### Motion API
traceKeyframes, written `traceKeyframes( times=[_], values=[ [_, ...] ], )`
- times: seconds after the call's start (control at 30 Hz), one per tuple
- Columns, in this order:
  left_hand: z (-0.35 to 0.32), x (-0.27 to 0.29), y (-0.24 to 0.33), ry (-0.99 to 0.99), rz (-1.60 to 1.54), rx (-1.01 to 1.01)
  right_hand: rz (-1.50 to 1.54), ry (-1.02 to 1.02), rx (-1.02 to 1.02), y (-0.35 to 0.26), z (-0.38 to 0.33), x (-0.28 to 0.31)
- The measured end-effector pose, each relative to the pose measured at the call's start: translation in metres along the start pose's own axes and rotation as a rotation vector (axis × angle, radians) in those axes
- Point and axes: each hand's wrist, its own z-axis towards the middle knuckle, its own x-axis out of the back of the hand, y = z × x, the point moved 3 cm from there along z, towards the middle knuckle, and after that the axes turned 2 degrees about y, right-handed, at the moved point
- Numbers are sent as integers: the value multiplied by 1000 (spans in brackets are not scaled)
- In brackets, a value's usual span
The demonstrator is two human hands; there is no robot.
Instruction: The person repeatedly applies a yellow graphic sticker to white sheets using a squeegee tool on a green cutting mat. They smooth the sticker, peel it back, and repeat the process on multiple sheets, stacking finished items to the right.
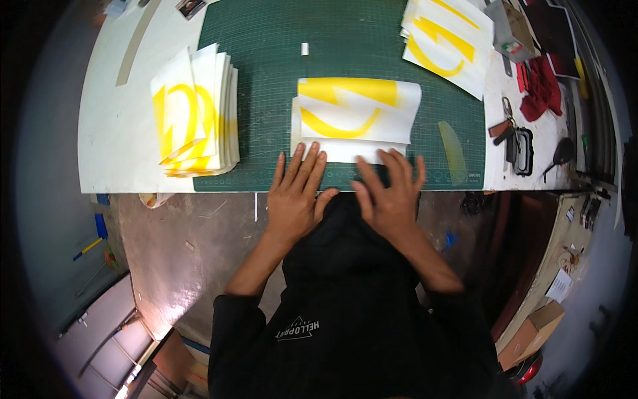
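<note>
A white sheet with a yellow curved shape (355, 116) lies on the green cutting mat (279, 60), its near edge turned toward me. My left hand (296, 196) lies flat with spread fingers, fingertips touching the sheet's near left edge. My right hand (392, 193) is flat too, fingers spread, its tips on the sheet's near right edge. Neither hand grips anything. A dark garment below my hands hides the table's front edge between them.
A stack of similar yellow-printed sheets (196, 113) sits at the left on the white table (113, 133). Another stack (448, 36) lies at the far right. A translucent scraper (454, 149), keys (508, 126), a red cloth (541, 86) and a small white piece (305, 48) lie around.
</note>
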Motion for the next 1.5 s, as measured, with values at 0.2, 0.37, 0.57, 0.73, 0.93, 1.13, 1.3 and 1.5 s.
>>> traceKeyframes(
  times=[0.2,0.37,0.57,0.73,0.93,1.13,1.3,1.5],
  values=[
    [4,-1,1,100,8,4,-148,6,-102,55,-31,23],
    [18,0,7,259,38,29,1,95,-156,59,-21,46],
    [38,3,11,409,36,18,929,125,-430,83,51,35],
    [46,6,13,298,-48,33,1934,2,-622,108,116,-4],
    [53,7,1,79,-54,-22,687,175,-638,99,127,9],
    [58,7,-1,9,-79,-12,205,81,360,12,102,-3],
    [62,10,-4,14,-93,-19,-31,-199,297,27,131,-44],
    [73,12,-16,-60,-85,-41,-138,-289,329,30,133,-41]
  ],
)
